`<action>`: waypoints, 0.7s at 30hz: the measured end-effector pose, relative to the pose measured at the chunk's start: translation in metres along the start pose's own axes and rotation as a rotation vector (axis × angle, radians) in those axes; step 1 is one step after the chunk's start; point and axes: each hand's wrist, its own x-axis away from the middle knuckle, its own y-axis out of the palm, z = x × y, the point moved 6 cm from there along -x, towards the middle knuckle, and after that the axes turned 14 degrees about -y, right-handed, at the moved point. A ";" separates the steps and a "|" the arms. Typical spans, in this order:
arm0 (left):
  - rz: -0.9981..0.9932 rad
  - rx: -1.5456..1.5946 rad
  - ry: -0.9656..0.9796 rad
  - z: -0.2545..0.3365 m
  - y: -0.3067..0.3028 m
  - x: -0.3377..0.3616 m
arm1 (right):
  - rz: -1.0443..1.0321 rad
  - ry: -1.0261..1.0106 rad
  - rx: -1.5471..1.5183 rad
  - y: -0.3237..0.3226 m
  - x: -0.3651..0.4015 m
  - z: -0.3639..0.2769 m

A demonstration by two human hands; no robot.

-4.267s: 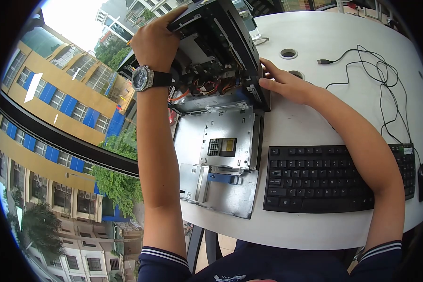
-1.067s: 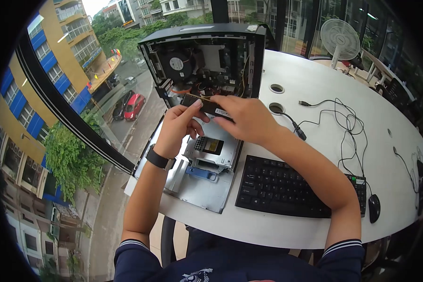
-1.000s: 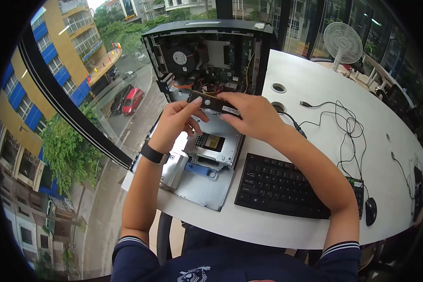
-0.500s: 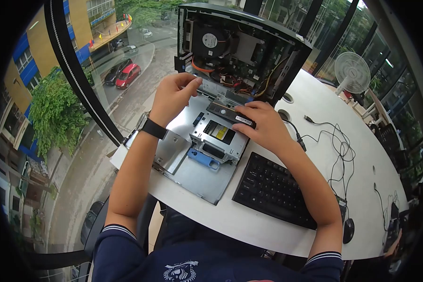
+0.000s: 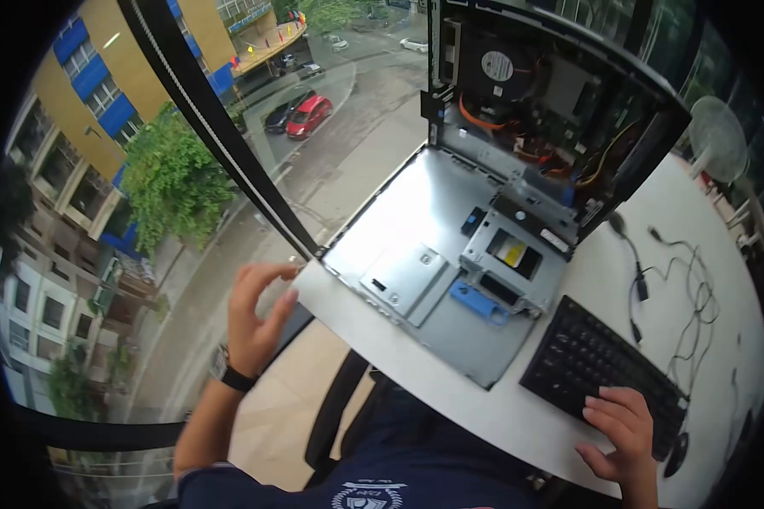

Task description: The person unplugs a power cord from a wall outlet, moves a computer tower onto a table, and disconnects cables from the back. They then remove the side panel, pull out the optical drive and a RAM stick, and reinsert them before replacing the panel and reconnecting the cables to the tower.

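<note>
My left hand (image 5: 259,318) is at the table's left corner, thumb and forefinger apart, with a dark wristband below it. By the lower edge of the black keyboard (image 5: 598,356), my right hand (image 5: 621,433) hovers with fingers loosely bent and thumb apart, nothing in it. An opened black desktop computer case (image 5: 672,110) stands at the back, its fan (image 5: 475,81) and cables exposed. Before it lies a silver metal panel (image 5: 399,204). That panel bears a drive bracket (image 5: 482,242) with a blue latch (image 5: 475,301) and a dark strip (image 5: 530,225) along its back.
Black cables (image 5: 696,288) trail over the white table (image 5: 620,280) on the right, with a mouse (image 5: 676,455) beyond the keyboard. A white fan (image 5: 717,140) stands at the far right. Along the left runs a window frame (image 5: 221,136).
Both hands have left the computer. My left hand moved left and down to the table corner; my right hand let go of the dark strip and came down by the keyboard. The view shifted left.
</note>
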 end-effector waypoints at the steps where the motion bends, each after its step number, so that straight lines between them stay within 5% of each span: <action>1: 0.012 0.073 -0.133 -0.035 0.001 0.024 | 0.009 0.013 -0.055 0.013 0.004 -0.016; 3: -0.038 0.180 -0.396 -0.087 0.015 0.074 | -0.093 -0.023 -0.107 0.044 0.003 -0.041; 7: -0.511 0.269 -0.650 -0.165 0.087 0.161 | -0.125 -0.066 -0.001 0.079 0.007 -0.049; 9: -0.618 0.281 -0.711 -0.139 0.116 0.181 | -0.061 -0.017 -0.079 0.079 0.009 -0.047; 11: -0.614 0.095 -0.361 -0.126 0.134 0.179 | -0.095 0.018 -0.101 0.081 0.014 -0.051; 12: -0.643 0.255 -0.563 -0.127 0.139 0.177 | -0.106 0.011 -0.088 0.082 0.011 -0.052; 13: -0.677 0.294 -0.474 -0.129 0.143 0.173 | -0.110 -0.019 -0.082 0.081 0.008 -0.052; 15: -0.588 0.515 -0.607 -0.144 0.151 0.186 | -0.160 -0.001 -0.079 0.085 0.007 -0.048; 16: -0.782 0.526 -0.568 -0.170 0.161 0.201 | -0.180 0.002 -0.081 0.087 0.006 -0.047; 19: -0.791 0.613 -0.775 -0.158 0.161 0.205 | -0.165 0.064 -0.165 0.089 0.008 -0.046; 21: -0.801 0.596 -0.679 -0.201 0.179 0.221 | -0.135 0.067 -0.149 0.090 0.007 -0.045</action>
